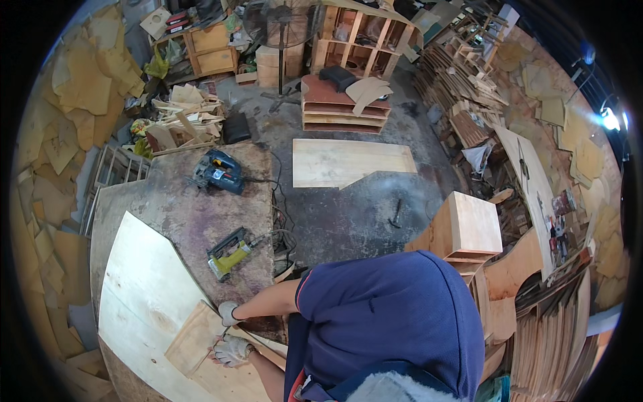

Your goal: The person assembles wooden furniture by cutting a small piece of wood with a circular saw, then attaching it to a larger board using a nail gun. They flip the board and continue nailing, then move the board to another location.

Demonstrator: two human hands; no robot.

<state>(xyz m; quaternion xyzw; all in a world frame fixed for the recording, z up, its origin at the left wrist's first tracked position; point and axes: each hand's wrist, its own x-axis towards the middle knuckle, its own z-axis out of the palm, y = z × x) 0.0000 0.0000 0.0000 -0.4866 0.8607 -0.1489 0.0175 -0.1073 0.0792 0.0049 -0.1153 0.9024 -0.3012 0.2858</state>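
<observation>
- Pale plywood sheet (137,281): flat on worktable (171,204).
- Smaller board (191,335): lying on sheet.
- Far gloved hand (229,313): near board's upper corner; opening and hold cannot be told.
- Near gloved hand (233,350): at board's right edge; likewise indeterminable.

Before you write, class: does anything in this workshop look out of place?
Yes: what looks like a hammer lies on the floor, apart from the blue power tool and green nail gun on the worktable, so it seems misplaced.
</observation>
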